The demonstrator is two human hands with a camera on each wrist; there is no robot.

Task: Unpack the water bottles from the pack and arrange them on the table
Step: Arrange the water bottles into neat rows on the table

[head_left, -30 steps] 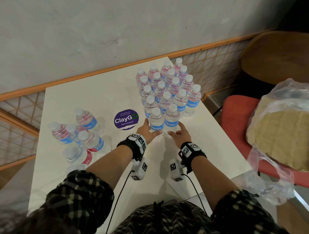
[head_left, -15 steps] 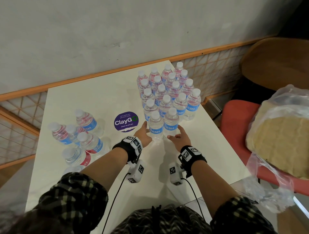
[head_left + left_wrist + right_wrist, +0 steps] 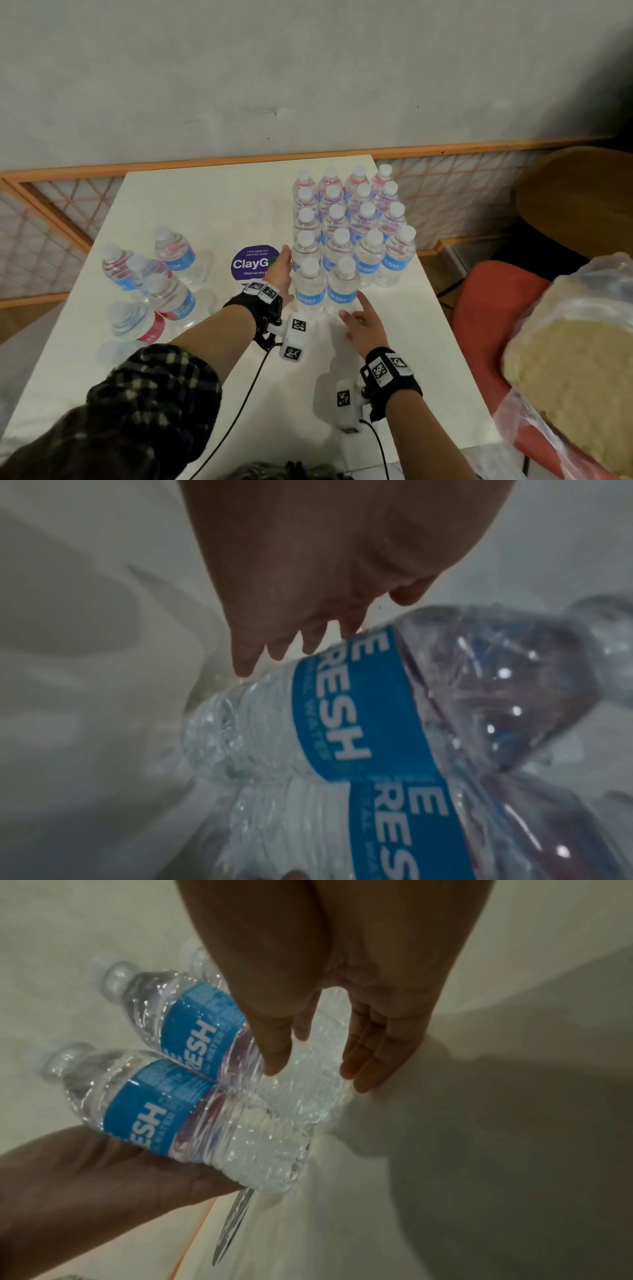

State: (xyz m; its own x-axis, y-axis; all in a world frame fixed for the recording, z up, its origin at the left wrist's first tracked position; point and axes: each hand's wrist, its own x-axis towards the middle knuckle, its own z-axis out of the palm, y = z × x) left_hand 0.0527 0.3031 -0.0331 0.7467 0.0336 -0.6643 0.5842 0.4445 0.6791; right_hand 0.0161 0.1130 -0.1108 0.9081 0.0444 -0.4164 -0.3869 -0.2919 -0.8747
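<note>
While your left hand (image 3: 281, 270) lies flat with straight fingers against the left side of the nearest-left bottle (image 3: 310, 291), your right hand (image 3: 363, 323) hovers open, holding nothing, just near the nearest-right bottle (image 3: 342, 291). Both stand upright at the near end of the bottle block (image 3: 349, 219) on the white table (image 3: 205, 205); five loose bottles (image 3: 150, 274) sit far left.

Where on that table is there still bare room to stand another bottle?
Free: the far-left table top behind the purple sticker, and the near strip in front of the right hand. Crowded: the bottle block at right, flanked by the left hand, and the loose bottles at left.
</note>
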